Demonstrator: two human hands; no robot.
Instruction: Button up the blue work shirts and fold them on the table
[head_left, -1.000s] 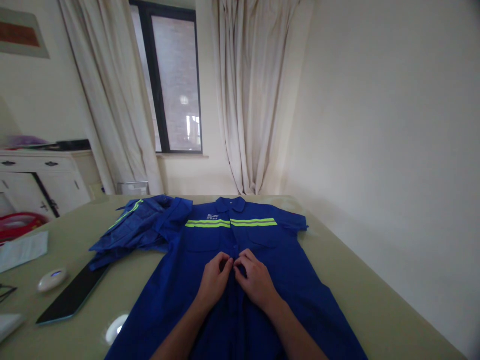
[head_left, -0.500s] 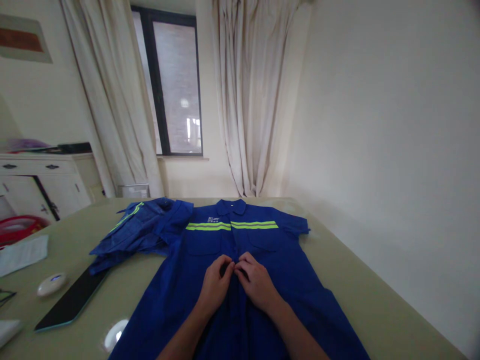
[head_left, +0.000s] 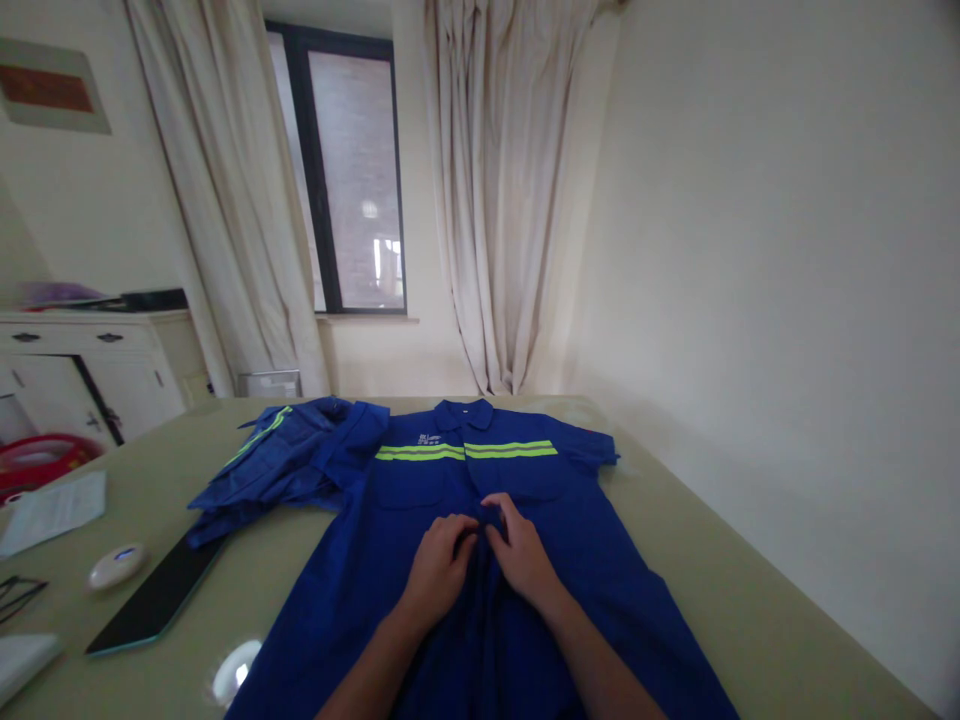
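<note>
A blue short-sleeved garment [head_left: 592,560] with yellow-green and grey stripes lies face up, its collar toward the window. Along its front opening, my left hand [head_left: 442,560] is closed, thumb and fingers pinching the blue cloth. Just to the right, my right hand [head_left: 519,550] is at the same opening with thumb and index finger apart, its fingertips near the cloth. Whatever small part lies between the hands is too small to make out. A second blue garment [head_left: 281,460], crumpled, rests beside the left sleeve.
The greenish table [head_left: 675,530] carries a black flat board [head_left: 157,595], a white oval object [head_left: 117,566], a paper sheet [head_left: 56,512] and glasses [head_left: 21,597] at the left. A red object [head_left: 45,460] is beyond the left edge. A wall borders the right side.
The fingers of my right hand have spread apart and its index finger has lifted. My left hand has shifted slightly right, still on the cloth. The view has turned a little left.
</note>
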